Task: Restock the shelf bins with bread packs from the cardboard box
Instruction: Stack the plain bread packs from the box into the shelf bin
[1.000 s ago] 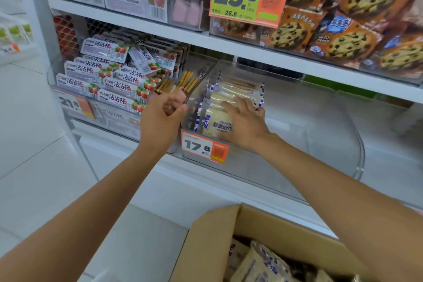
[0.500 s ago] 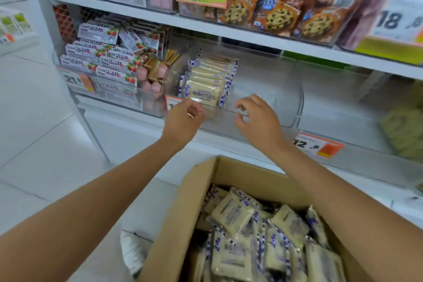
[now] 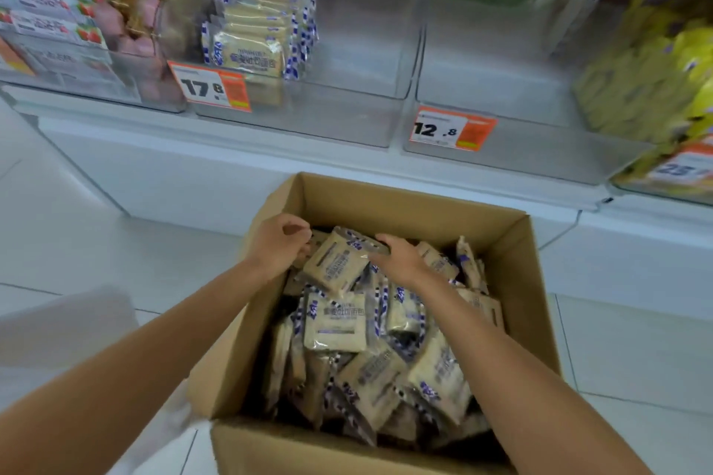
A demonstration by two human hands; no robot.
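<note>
An open cardboard box (image 3: pixel 420 200) sits on the floor below me, filled with several bread packs in clear wrap with blue-white edges. Both my hands are inside its far end. My right hand (image 3: pixel 401 260) grips the top edge of one tilted bread pack (image 3: pixel 335 265). My left hand (image 3: pixel 279 249) is curled at that pack's left edge, touching it. On the shelf above, a clear bin (image 3: pixel 347 116) with a 17.8 price tag (image 3: pixel 210 89) holds a row of upright bread packs (image 3: pixel 250 46) on its left side.
A clear bin (image 3: pixel 521 150) with a 12.8 tag stands to the right, with yellow packs (image 3: pixel 656 69) beyond it. Strawberry snack packs (image 3: pixel 46 15) fill the bin at the far left. White tiled floor surrounds the box.
Both hands left the shelf bin and dropped down into the box. My view tilted down, and my hands now close around one pack.
</note>
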